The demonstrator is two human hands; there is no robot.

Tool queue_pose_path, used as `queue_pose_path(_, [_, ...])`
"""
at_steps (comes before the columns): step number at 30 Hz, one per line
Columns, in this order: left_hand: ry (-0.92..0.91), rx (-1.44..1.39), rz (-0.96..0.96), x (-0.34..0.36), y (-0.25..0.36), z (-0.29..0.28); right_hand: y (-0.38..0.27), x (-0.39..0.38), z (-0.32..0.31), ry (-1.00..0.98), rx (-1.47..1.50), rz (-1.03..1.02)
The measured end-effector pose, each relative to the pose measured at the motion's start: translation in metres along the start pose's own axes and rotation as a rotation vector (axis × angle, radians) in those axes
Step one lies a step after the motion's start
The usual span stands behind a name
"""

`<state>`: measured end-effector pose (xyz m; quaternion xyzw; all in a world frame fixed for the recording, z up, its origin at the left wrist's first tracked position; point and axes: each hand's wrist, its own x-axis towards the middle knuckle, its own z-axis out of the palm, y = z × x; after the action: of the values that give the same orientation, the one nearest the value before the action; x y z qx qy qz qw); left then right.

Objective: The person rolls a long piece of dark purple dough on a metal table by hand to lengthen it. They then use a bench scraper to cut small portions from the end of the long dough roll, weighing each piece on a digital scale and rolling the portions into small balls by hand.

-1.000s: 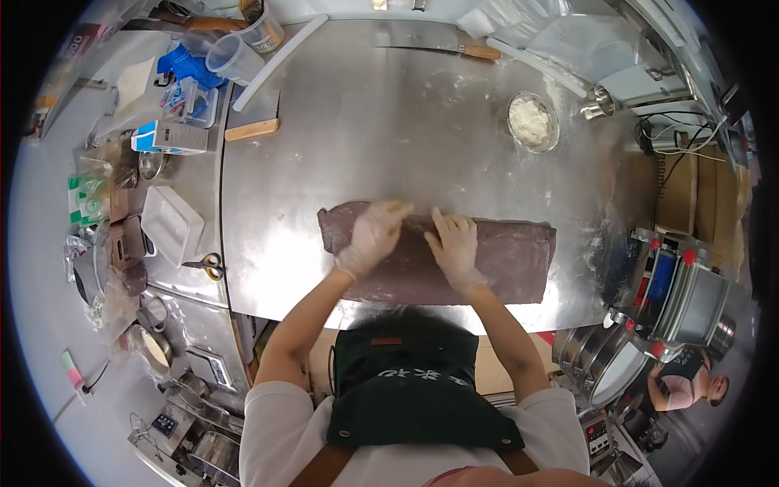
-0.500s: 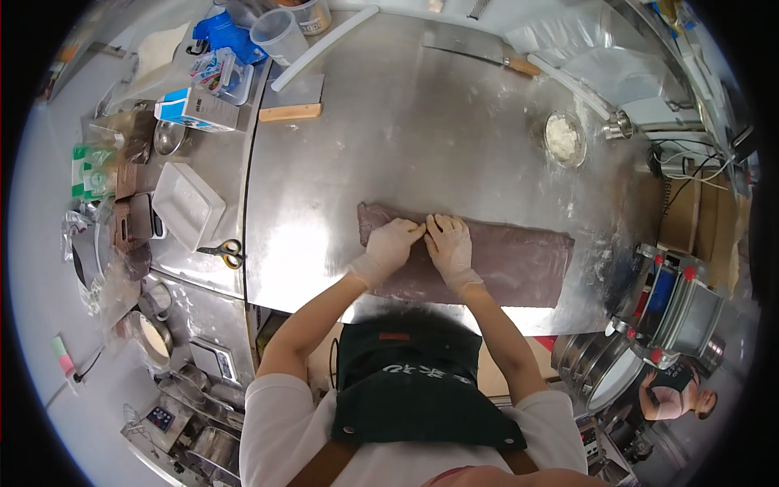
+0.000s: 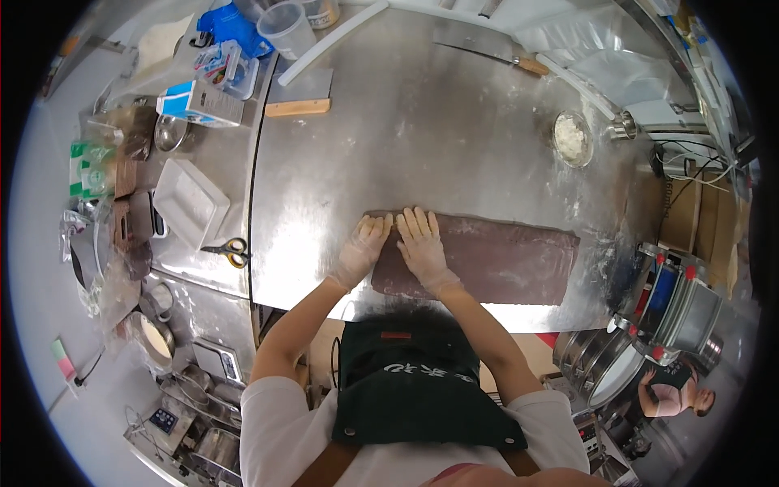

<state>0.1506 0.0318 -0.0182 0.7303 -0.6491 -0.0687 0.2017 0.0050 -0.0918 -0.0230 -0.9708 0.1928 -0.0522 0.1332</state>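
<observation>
A worker in a dark green apron leans both gloved arms over a flat, purple-brown, dough-like sheet, which lies under the fingers and stretches to their right across a white-smeared stainless-steel worktable. The left hand, in a thin translucent glove, bends its fingers at the sheet's far left corner; from here I cannot tell whether they pinch it. Just beside it, the right hand, gloved alike, has its fingers nearly straight and close together, laid at the far edge and clasping nothing. Well beyond the fingertips, to their right, sits a round bowl of white powder; farther off lies a long knife with a wooden handle. Ahead and left of the fingers rests a wood-gripped metal scraper; directly left, black-and-yellow scissors lie near a white rectangular tray.
</observation>
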Motion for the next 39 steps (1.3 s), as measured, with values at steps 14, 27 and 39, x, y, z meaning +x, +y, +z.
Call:
queue_pose_path(14, [0.006, 0.147, -0.504, 0.123, 0.043, 0.06, 0.065, 0.048, -0.002, 0.045, -0.202, 0.472])
queue_pose_path(27, [0.01, 0.123, -0.457, 0.171, 0.134, 0.107, 0.153, -0.018, -0.038, 0.085, -0.207, 0.512])
queue_pose_path(39, [0.093, 0.056, -0.392, 0.225, 0.216, 0.165, 0.238, -0.059, -0.062, 0.087, -0.343, 0.576])
